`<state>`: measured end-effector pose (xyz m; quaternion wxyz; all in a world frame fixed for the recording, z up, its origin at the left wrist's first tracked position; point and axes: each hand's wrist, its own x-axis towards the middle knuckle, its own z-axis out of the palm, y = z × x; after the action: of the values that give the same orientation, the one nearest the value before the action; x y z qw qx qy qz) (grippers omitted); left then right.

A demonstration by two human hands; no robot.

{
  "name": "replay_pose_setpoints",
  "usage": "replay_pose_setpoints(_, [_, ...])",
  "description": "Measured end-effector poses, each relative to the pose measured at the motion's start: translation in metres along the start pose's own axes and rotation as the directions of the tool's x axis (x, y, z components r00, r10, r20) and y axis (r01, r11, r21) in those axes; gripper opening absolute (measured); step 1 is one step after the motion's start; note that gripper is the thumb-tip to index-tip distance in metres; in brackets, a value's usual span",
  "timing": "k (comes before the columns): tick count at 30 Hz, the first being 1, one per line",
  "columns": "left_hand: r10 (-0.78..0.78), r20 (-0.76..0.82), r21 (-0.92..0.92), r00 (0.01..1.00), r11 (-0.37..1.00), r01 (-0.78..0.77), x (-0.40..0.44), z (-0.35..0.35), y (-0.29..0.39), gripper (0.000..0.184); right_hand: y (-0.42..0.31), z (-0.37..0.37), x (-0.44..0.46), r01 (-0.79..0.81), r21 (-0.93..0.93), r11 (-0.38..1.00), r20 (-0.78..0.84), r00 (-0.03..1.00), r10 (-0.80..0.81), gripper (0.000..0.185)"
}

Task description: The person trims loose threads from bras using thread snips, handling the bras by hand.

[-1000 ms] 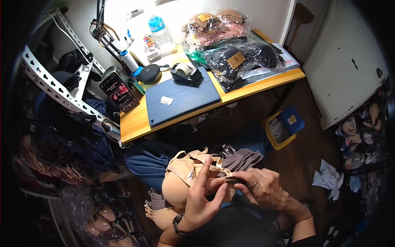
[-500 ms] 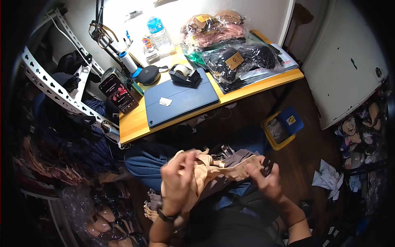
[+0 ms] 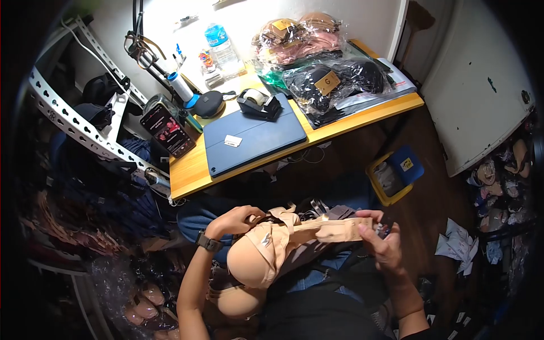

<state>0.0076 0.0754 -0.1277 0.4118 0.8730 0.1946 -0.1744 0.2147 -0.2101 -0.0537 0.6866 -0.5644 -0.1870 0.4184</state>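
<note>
A beige bra [image 3: 249, 262] with moulded cups lies across my lap, on top of grey-brown bras [image 3: 297, 256]. My right hand [image 3: 382, 242] pinches the end of its back band [image 3: 340, 231], where the rows of eyes show, and pulls it out to the right. Small dark and pale bits stick out behind those fingers, too blurred to name. At the upper left edge of the bra, my left hand [image 3: 235, 220] is closed, its fingertips curled down onto the fabric and partly hidden. A black watch [image 3: 209, 242] is on that wrist.
Ahead stands a wooden desk [image 3: 226, 177] with a blue tablet case [image 3: 255, 136], a tape dispenser [image 3: 259, 105], a phone [image 3: 168, 131] and bagged bras [image 3: 326, 85]. A yellow-and-blue bin [image 3: 394, 175] is under its right side. Bagged bras [image 3: 148, 297] lie at left; a metal shelf [image 3: 85, 127] rises there.
My left hand has moved up and left, uncovering the beige cups. My right hand has shifted slightly right, and the back band now lies straighter with its eyes showing.
</note>
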Motion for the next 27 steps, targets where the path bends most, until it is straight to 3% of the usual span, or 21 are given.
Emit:
replay_pose_setpoints(2, [0.012,-0.022,0.024,1.0,1.0,-0.011,0.0,0.0,-0.004,0.038,-0.001,-0.006,0.002,0.033,-0.017,0.999,-0.079,0.996,-0.034,0.025])
replay_pose_setpoints(5, [-0.17,0.137,-0.191,0.976,0.962,0.195,0.002,-0.012,0.001,0.037,0.002,-0.016,0.004,0.0,-0.016,1.0,-0.084,0.996,-0.001,0.025])
replay_pose_setpoints(6, [-0.169,0.137,-0.191,0.976,0.962,0.194,0.005,-0.011,0.0,0.037,0.003,-0.017,0.004,-0.016,-0.019,1.0,-0.088,0.996,0.015,0.025])
replay_pose_setpoints(9, [0.113,-0.287,0.173,0.951,0.983,-0.065,0.025,0.0,-0.012,0.036,0.008,-0.016,0.006,0.004,-0.02,1.0,-0.091,0.996,-0.006,0.024])
replay_pose_setpoints(14, [0.314,-0.153,0.199,0.937,0.939,-0.281,0.07,0.02,-0.012,0.028,0.007,-0.015,0.003,0.017,-0.037,0.999,-0.1,0.995,-0.021,0.024])
replay_pose_setpoints(17, [0.131,-0.439,0.198,0.889,0.979,-0.046,0.06,0.009,0.019,0.021,0.011,-0.015,0.006,0.019,-0.031,0.999,-0.096,0.995,-0.022,0.025])
replay_pose_setpoints(22, [0.028,-0.504,0.097,0.863,0.995,0.024,0.02,-0.01,0.081,0.022,0.007,-0.011,0.007,-0.007,-0.036,0.999,-0.072,0.997,0.004,0.028])
replay_pose_setpoints(23, [0.03,-0.534,0.004,0.845,0.999,-0.033,0.009,-0.009,0.09,0.021,0.007,-0.011,0.008,-0.008,-0.034,0.999,-0.073,0.997,0.005,0.028])
replay_pose_setpoints(25, [0.029,-0.562,-0.088,0.827,0.992,-0.094,-0.013,-0.001,0.114,0.02,0.011,-0.011,0.013,0.156,-0.32,0.934,-0.038,0.983,-0.177,0.031])
replay_pose_setpoints(26, [0.092,-0.583,-0.219,0.807,0.939,-0.265,-0.025,0.009,0.13,0.016,0.012,-0.011,0.015,0.234,-0.453,0.86,0.002,0.965,-0.261,0.032])
replay_pose_setpoints(27, [0.146,-0.613,-0.337,0.777,0.841,-0.424,-0.035,0.019,0.142,0.015,0.008,-0.007,0.012,0.233,-0.454,0.86,0.002,0.966,-0.26,0.032])
